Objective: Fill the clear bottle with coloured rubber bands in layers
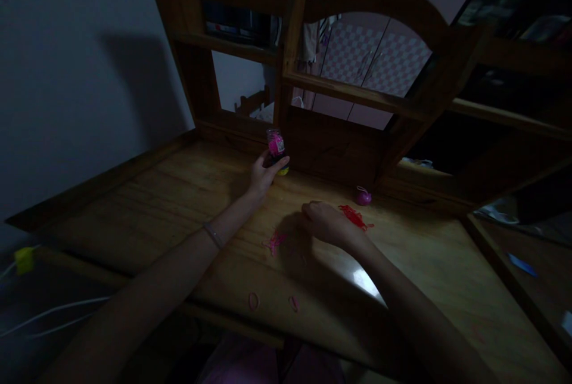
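My left hand (264,173) is wrapped round a small clear container (276,143) with pink contents and a pale label, held upright over the back of the desk; something yellow shows at its lower end. My right hand (320,219) is low over the desk with its fingers curled in; whatever they hold, if anything, is hidden. Just left of it lies a small heap of pink bands (274,242). A pile of red bands (354,217) is beside the right wrist. Nearer the front edge lie two loose loops, a pinkish band (254,301) and another band (294,303).
A purple round object with a loop (364,197) stands at the back of the wooden desk (170,193). A wooden shelf unit (330,89) rises behind. On the left, white cables and a yellow piece (24,260) hang by the desk's edge.
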`<state>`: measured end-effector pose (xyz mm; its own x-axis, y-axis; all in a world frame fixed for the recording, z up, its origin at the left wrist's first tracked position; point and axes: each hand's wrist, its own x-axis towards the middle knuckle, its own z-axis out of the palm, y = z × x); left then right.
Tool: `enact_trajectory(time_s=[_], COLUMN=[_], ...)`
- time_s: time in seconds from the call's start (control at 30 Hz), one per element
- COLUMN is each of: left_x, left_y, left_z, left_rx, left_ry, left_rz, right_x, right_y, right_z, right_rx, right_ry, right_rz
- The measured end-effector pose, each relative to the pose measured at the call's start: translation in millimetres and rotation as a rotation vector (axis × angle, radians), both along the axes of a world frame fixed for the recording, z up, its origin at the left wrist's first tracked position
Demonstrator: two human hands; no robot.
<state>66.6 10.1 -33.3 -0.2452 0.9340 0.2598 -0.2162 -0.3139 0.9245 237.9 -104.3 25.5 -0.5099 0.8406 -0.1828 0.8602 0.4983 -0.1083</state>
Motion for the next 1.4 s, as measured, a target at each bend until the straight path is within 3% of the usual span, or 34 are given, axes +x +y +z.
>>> enact_trajectory(time_s=[0.2,0.37,0.5,0.67,0.83,1.03,1.23,1.4], left_x=[1,1,1,1,2,3,3,6], left_y=[-2,-1,-1,-1,0,0,0,0], left_z=[-0.9,-2.1,-3.6,-4.4,-4.7,-4.6,-5.3,-4.0], left_rx=[-0.004,-0.005,0.011,0.022,0.004,0.033,0.024,0.053], left_ry=[0.005,0.000,0.027,0.039,0.037,0.039,0.055,0.065], left_rz=[-0.023,-0.032,-0.031,-0.055,-0.032,-0.065,-0.094,-0.105], right_x=[-10,16,35,25,25,15,-5,17], right_y=[-6,6,13,3,2,-3,-19,-35], right_z=[3.1,22.1,31.2,22.7,19.4,17.1,4.3,-1.2], right_rx=[-0.199,-0.085,-0.082,-0.133,-0.099,-0.184,-0.093,0.019], right_ry=[0.221,0.377,0.312,0.245,0.175,-0.013,-0.151,-0.146], right_rz=[0.111,0.017,0.050,0.207,0.187,0.203,0.206,0.171])
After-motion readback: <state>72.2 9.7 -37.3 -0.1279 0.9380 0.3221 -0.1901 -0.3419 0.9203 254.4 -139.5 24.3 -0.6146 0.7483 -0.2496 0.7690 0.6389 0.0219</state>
